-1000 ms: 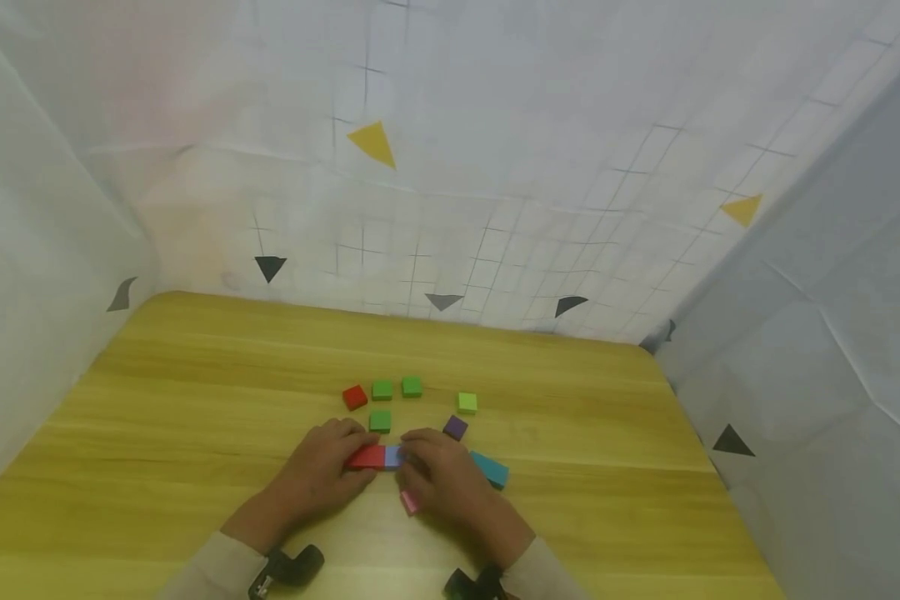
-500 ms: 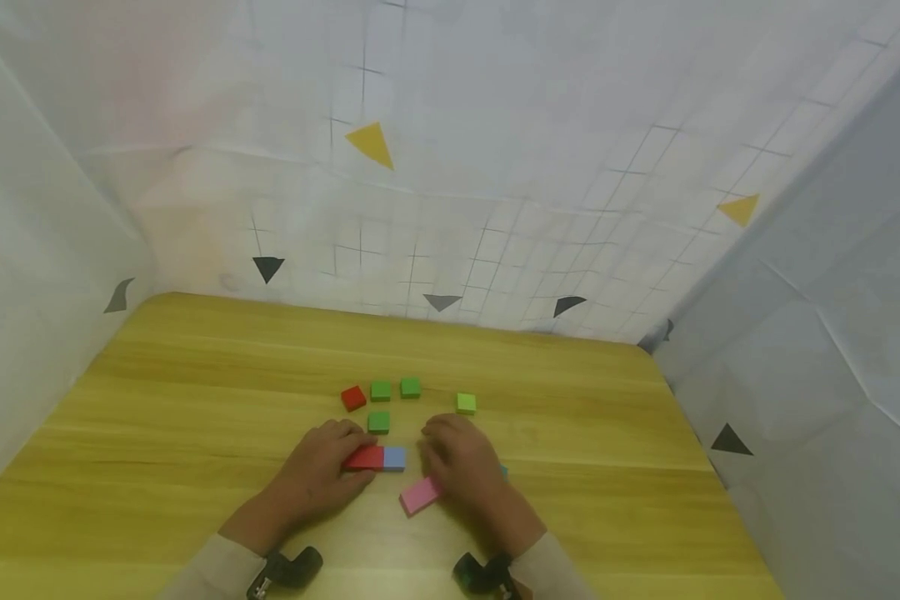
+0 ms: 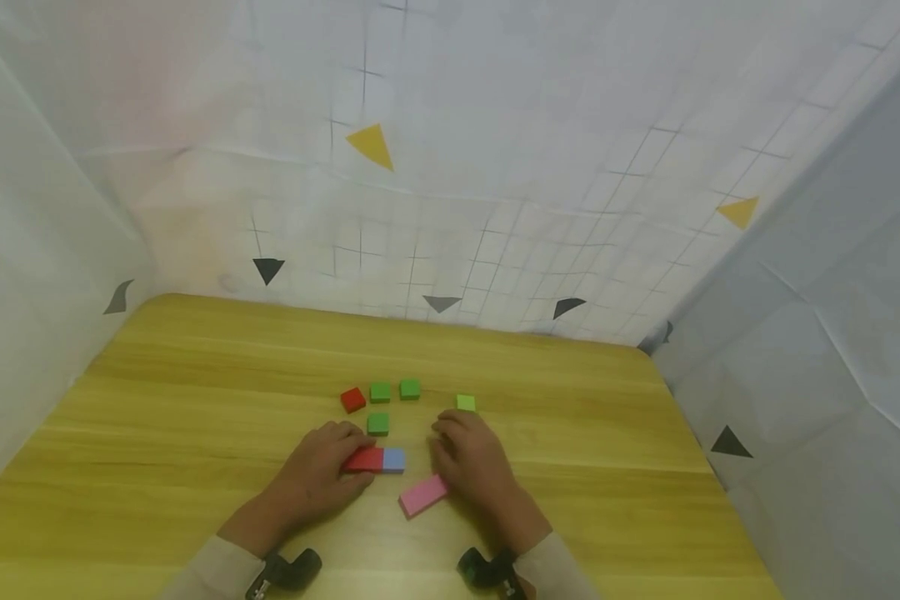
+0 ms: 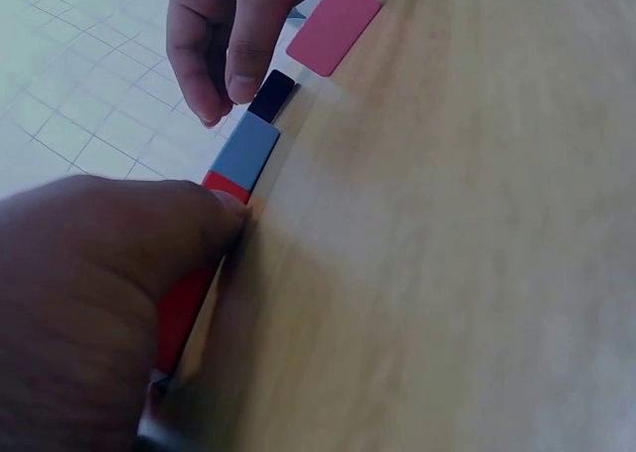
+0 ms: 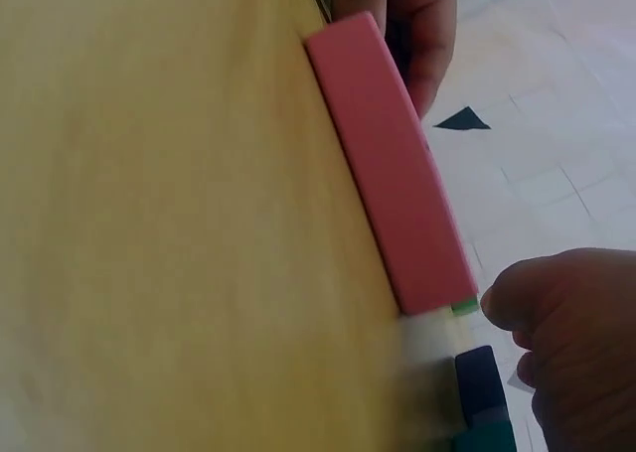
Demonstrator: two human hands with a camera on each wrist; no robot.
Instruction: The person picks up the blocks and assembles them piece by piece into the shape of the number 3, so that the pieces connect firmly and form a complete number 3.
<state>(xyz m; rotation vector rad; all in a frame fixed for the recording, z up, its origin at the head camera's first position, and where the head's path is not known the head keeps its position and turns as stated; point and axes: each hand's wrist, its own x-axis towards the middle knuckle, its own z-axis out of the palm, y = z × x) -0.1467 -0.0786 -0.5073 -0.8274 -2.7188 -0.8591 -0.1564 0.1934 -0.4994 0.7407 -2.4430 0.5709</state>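
My left hand [image 3: 318, 467] pinches a long red block [image 3: 364, 460] between thumb and fingers, flat on the table. Against the red block's right end sits a small light-blue block [image 3: 393, 461]. My right hand [image 3: 476, 458] is to the right of it, fingers loosely bent and apparently holding nothing. A dark purple block [image 5: 480, 380] stands close to the right thumb in the right wrist view; the head view hides it under the hand. Just left of the right wrist lies a long pink block [image 3: 423, 497], angled. A teal block [image 5: 485, 438] shows only partly.
Behind the hands lie a small red block [image 3: 352, 400], several green blocks [image 3: 380, 392] and a yellow-green block [image 3: 466, 402], partly behind the right fingers. White patterned sheets [image 3: 450, 167] enclose the wooden table [image 3: 195, 358] at the back and sides.
My right hand has moved away from the light-blue block, to the right over the purple and teal blocks, uncovering the light-blue and pink blocks. My left hand keeps its grip on the red block.
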